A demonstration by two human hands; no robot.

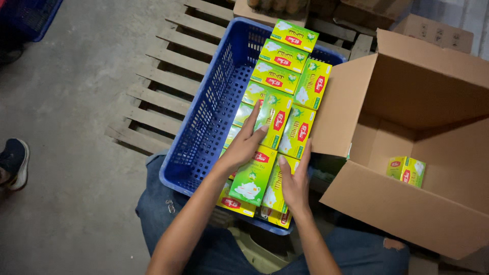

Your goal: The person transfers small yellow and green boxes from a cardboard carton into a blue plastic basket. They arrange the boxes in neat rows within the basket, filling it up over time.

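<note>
Both hands, left (248, 144) and right (294, 184), lie flat, fingers open, on green boxes (275, 119) hiding the crate (204, 127) floor.

One blue crate (204, 127) sits on one wooden pallet (158, 97). In the crate lie about thirteen green-and-yellow tea boxes (277, 76); the stack near its front edge hides some, so the count is rough. Right of the crate stands one open carton (407, 203), holding one more tea box (406, 171). Two hands are over the crate: left hand (244, 145), right hand (294, 183). Left of the crate shows one shoe (14, 162).
</note>
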